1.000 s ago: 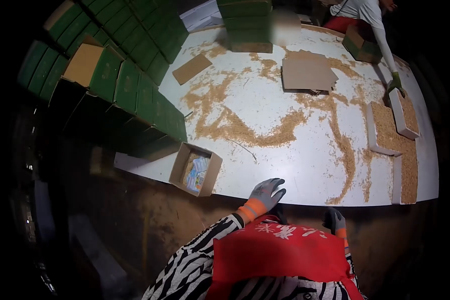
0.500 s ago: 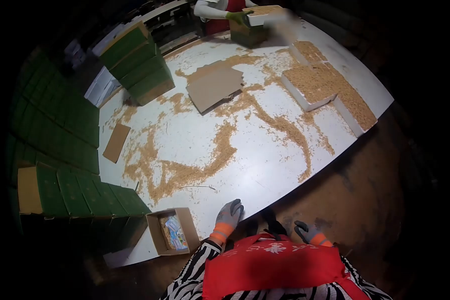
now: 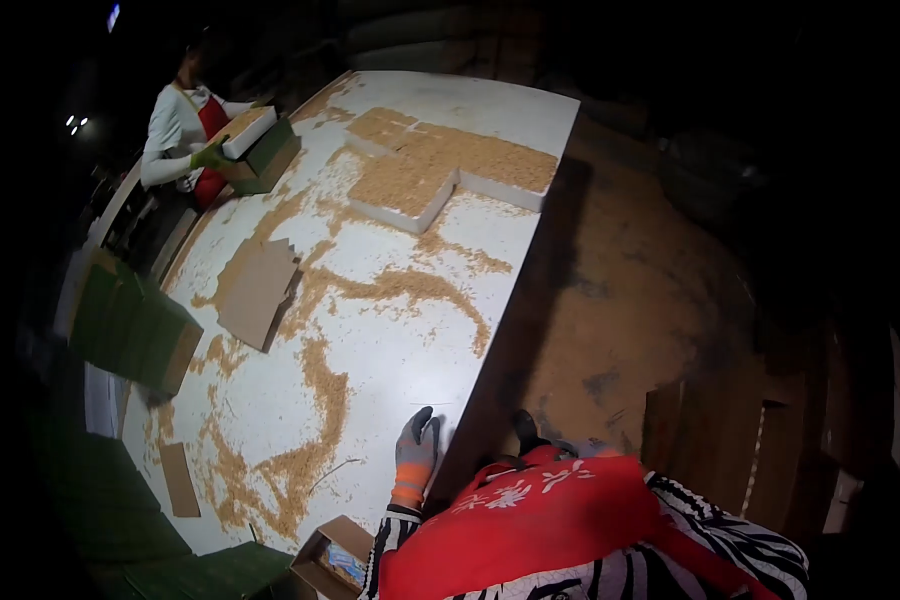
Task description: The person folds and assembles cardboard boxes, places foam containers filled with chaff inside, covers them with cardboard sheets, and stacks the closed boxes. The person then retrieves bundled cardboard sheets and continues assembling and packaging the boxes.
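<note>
My left hand (image 3: pixel 417 448), in a grey glove with dark fingertips and an orange cuff, is over the white table (image 3: pixel 400 365) near its edge. Its fingers are apart and hold nothing. Of my right hand (image 3: pixel 582 448), only a sliver of glove shows past the red apron; its fingers are hidden. Below and left of my left hand stands an open cardboard box (image 3: pixel 315 568) with colourful packets inside, partly cut off by my sleeve. A thin stalk-like strand (image 3: pixel 335 473) lies on the table nearby.
Wood shavings (image 3: pixel 320 420) are scattered over the table. Shaving-filled white trays (image 3: pixel 420 218) stand at the far end. Flat cardboard sheets (image 3: pixel 255 295) lie mid-table. Green boxes (image 3: pixel 135 325) are stacked at left. A co-worker (image 3: pixel 175 140) holds a tray (image 3: pixel 250 133) at a green box (image 3: pixel 270 160).
My view has swung right, so the table slants and more brown floor shows. My right hand has gone mostly behind the apron. The co-worker's tray now sits over the green box.
</note>
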Demonstrator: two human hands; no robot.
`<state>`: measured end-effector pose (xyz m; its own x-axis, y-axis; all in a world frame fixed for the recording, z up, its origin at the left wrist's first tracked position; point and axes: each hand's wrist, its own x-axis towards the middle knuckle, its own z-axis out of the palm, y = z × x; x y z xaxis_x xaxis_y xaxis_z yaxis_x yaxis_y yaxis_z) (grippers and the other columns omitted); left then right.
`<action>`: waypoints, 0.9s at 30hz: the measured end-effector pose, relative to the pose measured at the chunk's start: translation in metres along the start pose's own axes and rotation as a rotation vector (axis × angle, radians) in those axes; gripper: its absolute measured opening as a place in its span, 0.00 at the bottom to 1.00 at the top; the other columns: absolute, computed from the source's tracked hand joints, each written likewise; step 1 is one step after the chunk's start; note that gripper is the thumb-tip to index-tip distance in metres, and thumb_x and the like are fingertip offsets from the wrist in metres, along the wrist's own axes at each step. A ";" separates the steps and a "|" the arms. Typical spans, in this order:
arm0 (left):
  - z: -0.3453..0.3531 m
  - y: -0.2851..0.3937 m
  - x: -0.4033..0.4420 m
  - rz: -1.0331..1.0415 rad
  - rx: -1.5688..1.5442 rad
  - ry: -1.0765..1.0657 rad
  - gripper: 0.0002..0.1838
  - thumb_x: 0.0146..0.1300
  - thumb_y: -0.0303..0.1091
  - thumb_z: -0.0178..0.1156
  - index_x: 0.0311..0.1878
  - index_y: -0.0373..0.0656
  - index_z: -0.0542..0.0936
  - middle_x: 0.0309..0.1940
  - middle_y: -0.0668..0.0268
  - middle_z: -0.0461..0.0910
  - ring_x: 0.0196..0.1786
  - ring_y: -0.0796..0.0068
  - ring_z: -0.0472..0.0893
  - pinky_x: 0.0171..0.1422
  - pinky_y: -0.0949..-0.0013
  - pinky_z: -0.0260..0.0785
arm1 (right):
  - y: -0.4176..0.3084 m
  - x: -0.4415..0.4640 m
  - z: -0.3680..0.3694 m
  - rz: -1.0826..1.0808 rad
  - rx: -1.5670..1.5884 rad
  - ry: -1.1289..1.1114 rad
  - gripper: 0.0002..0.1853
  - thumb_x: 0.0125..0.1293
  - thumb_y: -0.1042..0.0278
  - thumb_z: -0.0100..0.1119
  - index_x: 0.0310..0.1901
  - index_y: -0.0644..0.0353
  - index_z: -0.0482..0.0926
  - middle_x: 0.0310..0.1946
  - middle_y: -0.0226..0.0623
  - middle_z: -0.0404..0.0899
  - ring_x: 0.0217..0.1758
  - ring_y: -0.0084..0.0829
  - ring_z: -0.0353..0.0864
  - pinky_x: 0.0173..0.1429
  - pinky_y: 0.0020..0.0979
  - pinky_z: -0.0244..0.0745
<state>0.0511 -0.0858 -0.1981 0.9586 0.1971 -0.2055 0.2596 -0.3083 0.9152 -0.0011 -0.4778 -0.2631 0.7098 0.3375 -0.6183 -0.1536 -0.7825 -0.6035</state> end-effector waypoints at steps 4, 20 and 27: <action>0.010 -0.016 0.004 0.025 -0.024 -0.008 0.17 0.68 0.32 0.55 0.56 0.32 0.76 0.52 0.54 0.80 0.55 0.64 0.79 0.61 0.68 0.68 | -0.012 0.000 -0.024 -0.037 -0.074 -0.011 0.26 0.65 0.53 0.53 0.63 0.56 0.71 0.54 0.48 0.78 0.57 0.46 0.77 0.59 0.39 0.71; 0.219 0.050 0.092 0.088 0.351 -0.704 0.21 0.69 0.37 0.54 0.58 0.32 0.74 0.57 0.46 0.74 0.61 0.54 0.73 0.66 0.60 0.63 | 0.150 0.000 -0.122 0.031 0.041 0.479 0.28 0.66 0.47 0.48 0.63 0.52 0.70 0.55 0.49 0.77 0.58 0.50 0.75 0.62 0.44 0.69; 0.416 0.188 0.144 0.421 0.324 -0.992 0.16 0.69 0.34 0.55 0.52 0.31 0.79 0.43 0.59 0.83 0.47 0.73 0.80 0.56 0.70 0.70 | 0.228 -0.160 -0.143 0.459 0.417 0.813 0.21 0.66 0.47 0.47 0.49 0.54 0.78 0.48 0.48 0.80 0.52 0.50 0.78 0.55 0.45 0.72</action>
<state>0.2864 -0.5026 -0.2000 0.6089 -0.7626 -0.2182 -0.2269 -0.4310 0.8733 -0.0521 -0.7853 -0.2299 0.7499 -0.5277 -0.3989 -0.6452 -0.4502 -0.6173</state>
